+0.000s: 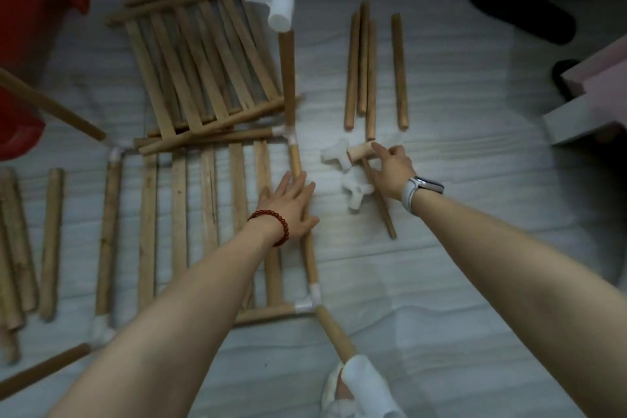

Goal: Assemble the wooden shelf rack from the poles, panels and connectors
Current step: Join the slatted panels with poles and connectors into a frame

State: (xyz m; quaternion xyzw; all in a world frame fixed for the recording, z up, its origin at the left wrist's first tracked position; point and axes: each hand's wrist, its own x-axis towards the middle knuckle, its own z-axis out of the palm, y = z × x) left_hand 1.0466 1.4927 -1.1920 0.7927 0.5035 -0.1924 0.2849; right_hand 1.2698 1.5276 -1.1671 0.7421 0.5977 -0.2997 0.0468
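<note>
I read this as mid-build: one slatted panel (190, 214) already sits framed by poles and white corner connectors, with uprights rising from its corners, and I am gathering the next joint pieces. My left hand (293, 205) lies flat, fingers straight and spread, pressing on the frame's right-side pole (310, 258) at about six o'clock from the far-right corner connector (288, 137). My right hand (392, 168), out at three o'clock from the left, has its fingers curled, pinching a short pale peg (360, 150) that touches a loose white connector (336, 156); a second loose connector (356, 192) lies just beside, at six o'clock, against a thin pole (380, 200). The next move, I judge, calls for seating a connector squarely on an upright's end while the left hand steadies the frame. Four spare poles (371, 71) lie at twelve o'clock from my right hand, a spare slatted panel (200, 58) at eleven. Open floor runs toward four and five o'clock; a red stool (30, 30) crowds ten o'clock and a pale box (590, 112) hems two o'clock.
</note>
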